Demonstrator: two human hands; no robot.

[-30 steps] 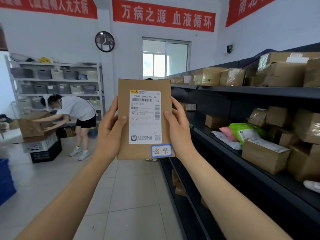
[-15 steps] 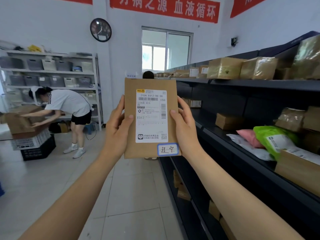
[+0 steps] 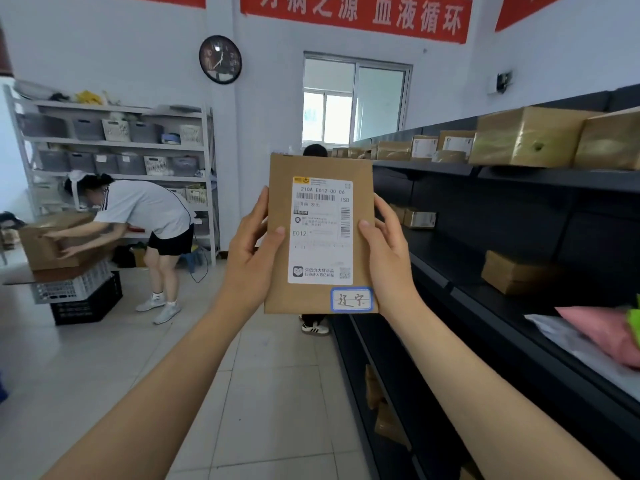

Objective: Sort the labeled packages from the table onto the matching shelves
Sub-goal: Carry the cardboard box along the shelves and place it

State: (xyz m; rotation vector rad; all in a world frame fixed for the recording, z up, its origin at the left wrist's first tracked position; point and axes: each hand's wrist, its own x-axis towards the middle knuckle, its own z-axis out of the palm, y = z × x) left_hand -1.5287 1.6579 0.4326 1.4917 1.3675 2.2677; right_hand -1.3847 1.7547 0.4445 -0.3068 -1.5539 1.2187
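Boxes (image 3: 526, 136) line dark shelves (image 3: 519, 174) beside held package (image 3: 320, 233).

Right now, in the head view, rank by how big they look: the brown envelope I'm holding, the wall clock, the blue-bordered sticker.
1. Brown envelope, though nearness inflates it.
2. Wall clock.
3. Blue-bordered sticker.

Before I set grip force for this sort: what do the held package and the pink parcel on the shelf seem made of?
Held package: matte brown kraft paper or thin card, flat with crisp edges, white printed label stuck on. Pink parcel: probably soft plastic film, slightly glossy, with a rounded, slumped shape; its blur leaves this unsure.
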